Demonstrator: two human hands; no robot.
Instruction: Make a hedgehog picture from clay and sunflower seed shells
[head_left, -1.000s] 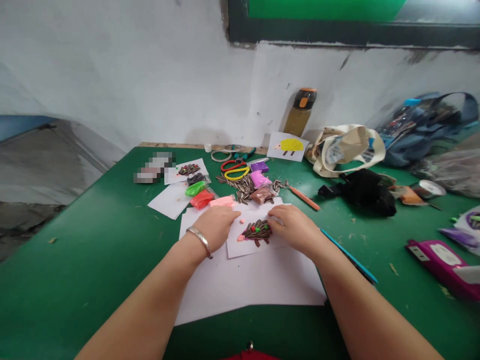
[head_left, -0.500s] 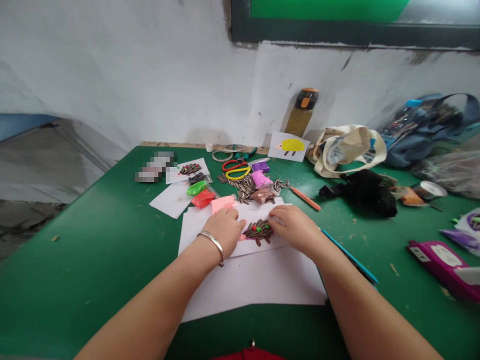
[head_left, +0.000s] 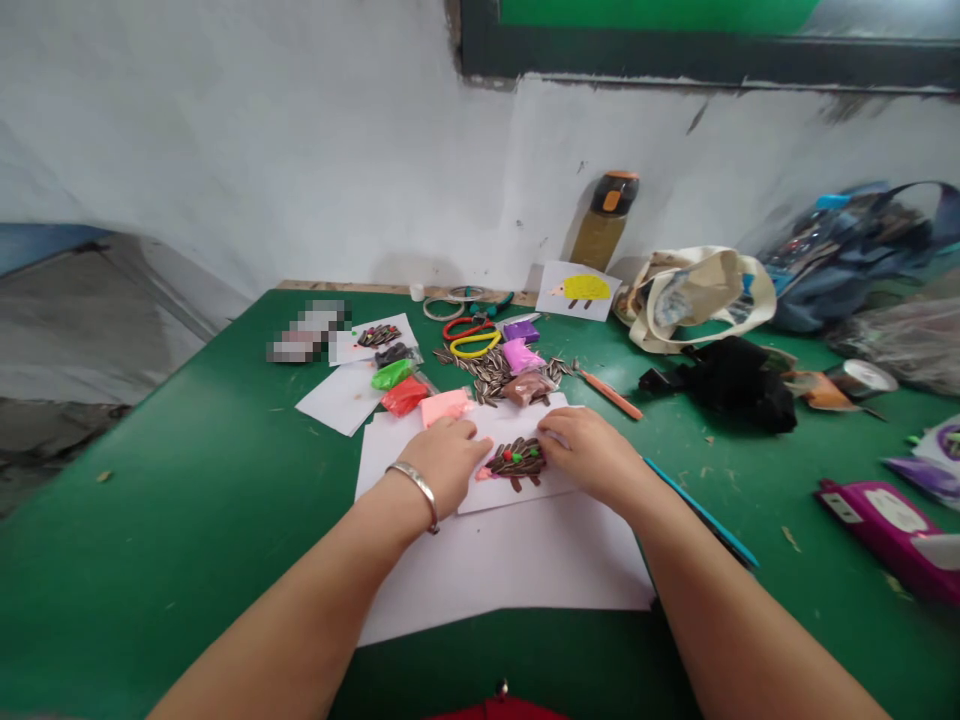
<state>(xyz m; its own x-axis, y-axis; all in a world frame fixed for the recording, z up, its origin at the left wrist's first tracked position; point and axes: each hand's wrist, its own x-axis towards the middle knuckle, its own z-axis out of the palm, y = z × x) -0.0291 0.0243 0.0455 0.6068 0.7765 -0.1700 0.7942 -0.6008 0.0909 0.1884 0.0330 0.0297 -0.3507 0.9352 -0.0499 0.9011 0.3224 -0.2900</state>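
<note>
A hedgehog figure (head_left: pixel 517 458) of striped seeds lies on a white card (head_left: pixel 487 497), with red and green dots on its back, a pink snout and brown feet. My left hand (head_left: pixel 446 460), a silver bangle at its wrist, rests on the card's left side, thumb and finger apart, holding nothing. At the figure's right edge my right hand (head_left: pixel 581 450) touches the card with bent fingers; whether anything is between its fingertips is hidden. Larger white sheets (head_left: pixel 510 570) lie beneath the card.
Behind the hands are clay packets (head_left: pixel 405 396), loose seeds (head_left: pixel 489 372), scissors (head_left: pixel 476 345) and a bottle (head_left: pixel 602 225). An orange-handled tool (head_left: pixel 611 395), blue pen (head_left: pixel 701 510), cream bag (head_left: pixel 697 295) and magenta case (head_left: pixel 885 525) are to the right.
My left hand has shifted slightly left, uncovering more of the pink snout. My right hand stays nearly still at the figure's right edge.
</note>
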